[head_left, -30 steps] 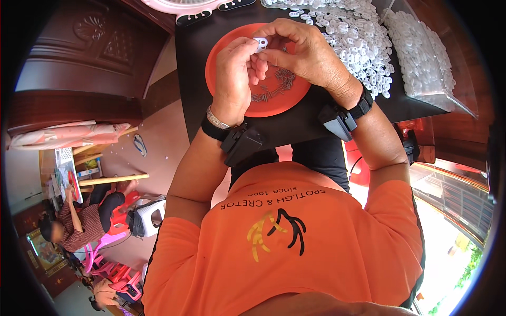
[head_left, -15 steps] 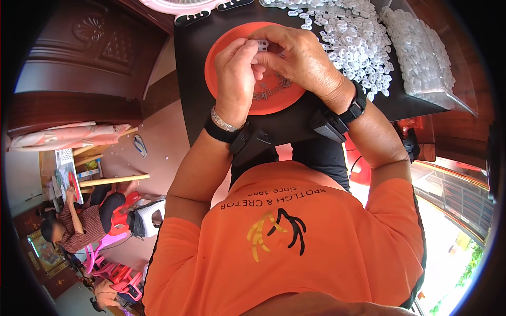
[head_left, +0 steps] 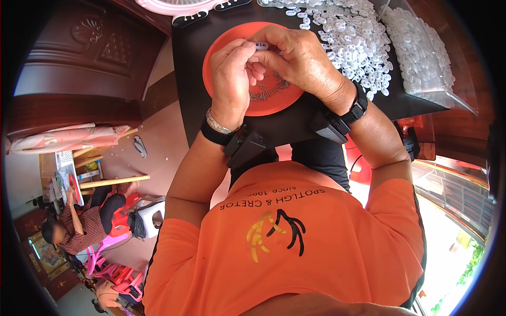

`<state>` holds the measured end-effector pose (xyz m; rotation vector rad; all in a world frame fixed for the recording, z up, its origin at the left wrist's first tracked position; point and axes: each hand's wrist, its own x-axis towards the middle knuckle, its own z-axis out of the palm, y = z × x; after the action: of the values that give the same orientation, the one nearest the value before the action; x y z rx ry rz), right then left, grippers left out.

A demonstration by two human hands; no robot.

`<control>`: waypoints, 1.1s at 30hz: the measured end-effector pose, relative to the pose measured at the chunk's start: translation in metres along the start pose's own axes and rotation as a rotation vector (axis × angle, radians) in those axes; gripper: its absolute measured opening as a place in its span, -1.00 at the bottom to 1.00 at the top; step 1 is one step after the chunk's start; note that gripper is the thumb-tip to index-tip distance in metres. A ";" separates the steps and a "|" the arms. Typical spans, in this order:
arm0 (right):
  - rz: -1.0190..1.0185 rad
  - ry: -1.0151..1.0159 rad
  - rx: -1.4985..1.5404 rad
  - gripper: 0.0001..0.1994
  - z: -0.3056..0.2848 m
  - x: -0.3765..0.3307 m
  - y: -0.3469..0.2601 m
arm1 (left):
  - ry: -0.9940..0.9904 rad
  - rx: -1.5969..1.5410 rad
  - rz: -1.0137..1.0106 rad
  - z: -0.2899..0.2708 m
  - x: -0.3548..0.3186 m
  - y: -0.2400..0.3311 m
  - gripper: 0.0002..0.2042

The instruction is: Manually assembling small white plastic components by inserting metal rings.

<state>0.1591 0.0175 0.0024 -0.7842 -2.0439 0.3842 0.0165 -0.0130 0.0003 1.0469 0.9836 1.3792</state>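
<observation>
A small whitish oval plastic piece with holes (head_left: 261,46) sits between my two hands, above a round orange-red plate (head_left: 270,109). My right hand (head_left: 303,60) is closed, its thumb and forefinger pinching the piece from the right. From the left, my left hand (head_left: 232,71) grips it with thumb and forefinger, the other fingers curled underneath. Short thin grey metal pins (head_left: 269,95) lie scattered in the plate below the fingers. Whether a pin is also held is hidden by the fingers.
Loose white plastic pieces (head_left: 363,58) are heaped on the black table (head_left: 195,113) to the right, beside a clear bag full of them (head_left: 424,63). A pink-and-white object (head_left: 179,5) stands at the far edge. Another person (head_left: 79,226) sits off to the left.
The plastic piece has tilted, so its face shows less. My left hand has shifted slightly left, its lower fingers moving a little. My right hand keeps nearly the same place.
</observation>
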 end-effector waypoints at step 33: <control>0.081 -0.001 0.212 -0.74 -0.008 0.002 0.001 | -0.052 -0.027 0.082 0.001 0.000 0.000 -0.79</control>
<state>0.1647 0.0195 0.0077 -0.7371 -1.9379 0.6360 0.0176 -0.0129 0.0008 1.1080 0.8900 1.4217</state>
